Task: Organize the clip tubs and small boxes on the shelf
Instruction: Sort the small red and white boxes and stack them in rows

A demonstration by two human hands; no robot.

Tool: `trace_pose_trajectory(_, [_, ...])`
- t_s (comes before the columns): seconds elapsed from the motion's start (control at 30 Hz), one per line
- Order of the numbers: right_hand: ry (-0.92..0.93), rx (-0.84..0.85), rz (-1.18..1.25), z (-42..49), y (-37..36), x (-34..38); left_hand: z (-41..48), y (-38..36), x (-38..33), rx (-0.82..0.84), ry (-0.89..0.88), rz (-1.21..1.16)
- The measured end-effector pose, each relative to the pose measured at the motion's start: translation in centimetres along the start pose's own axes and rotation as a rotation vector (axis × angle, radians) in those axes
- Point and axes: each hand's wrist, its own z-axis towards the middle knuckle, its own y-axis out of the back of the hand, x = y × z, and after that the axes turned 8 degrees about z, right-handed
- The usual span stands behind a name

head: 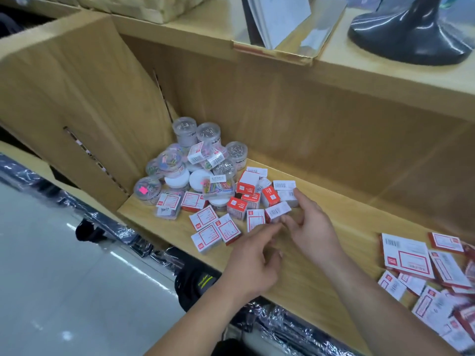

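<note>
Head view, looking down on a wooden shelf [341, 227] with a tall back wall and a slanted board divider [77, 86] at the left of the frame. Piled in the corner by that divider, centre left: clear round clip tubs [195, 160], some upright, some tipped, several filled with coloured clips, others with silver ones, a few showing white lids. Scattered just right of and below the heap: small boxes [246, 199], red and white, lying at all angles, some touching the tubs, some flat with the label up. Reaching in from the bottom edge, left hand [253, 263]: grip loose and holding nothing, index finger stretched toward the boxes, remaining fingers loosely curled under, fingertip just beside the other hand's fingertips. Reaching in from the lower right, right hand [312, 227]: grip partly spread, index finger extended up beside two white boxes at the right end of the scatter, lower fingertips closed in a pinch on a barcode box [277, 211] at its near edge; somewhat blurred, so exact contact hard to make out. At the lower right of the frame, well apart from the hands: a second heap of larger flat boxes [424, 263] in the same red and white. On the upper ledge, top right: a glossy black base [411, 34]. Lower left: pale floor [51, 278].
</note>
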Motion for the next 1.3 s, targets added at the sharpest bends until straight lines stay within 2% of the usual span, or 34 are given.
trace_pose_trajectory(0.13, [0.071, -0.061, 0.039, -1.8, 0.7, 0.6, -1.7, 1.4, 0.0, -0.097, -0.035, 0.035])
trace_pose_trajectory(0.23, [0.22, -0.148, -0.102, -4.1, 0.7, 1.9, -4.0, 3.1, 1.5, -0.255, -0.023, 0.211])
trace_pose_trajectory(0.3, [0.258, -0.1, -0.107, -4.6, -0.3, 2.5, -4.7, 3.9, 3.0, -0.301, 0.004, 0.323])
trace_pose_trajectory(0.4, [0.24, -0.004, -0.135, -4.4, -2.2, 2.5, -4.8, 4.2, 3.6, -0.248, 0.033, 0.42])
trace_pose_trajectory(0.5, [0.218, 0.02, -0.168, -3.9, -2.8, 2.4, -4.6, 4.2, 3.1, -0.185, 0.069, 0.477])
trace_pose_trajectory(0.6, [0.246, 0.069, -0.135, -3.8, -2.5, 2.5, -4.2, 4.7, 2.6, -0.176, 0.071, 0.429])
trace_pose_trajectory(0.73, [0.207, 0.063, -0.059, -4.2, -1.1, 2.5, -4.0, 4.5, 1.4, -0.197, 0.034, 0.196])
trace_pose_trajectory(0.9, [0.111, 0.024, -0.021, -4.6, 2.0, 2.5, -2.2, 2.3, -1.1, -0.109, -0.059, 0.081])
trace_pose_trajectory(1.03, [0.038, -0.008, -0.197, -6.2, 6.3, 1.1, -0.6, -0.5, -2.9, 0.03, -0.111, 0.122])
trace_pose_trajectory(1.17, [-0.04, -0.154, -0.295, -9.2, 12.1, -1.4, 1.2, -4.5, -5.8, 0.181, -0.217, 0.177])
trace_pose_trajectory(1.3, [-0.174, -0.311, -0.244, -13.0, 18.5, -5.0, 2.3, -9.4, -10.3, 0.338, -0.364, 0.17])
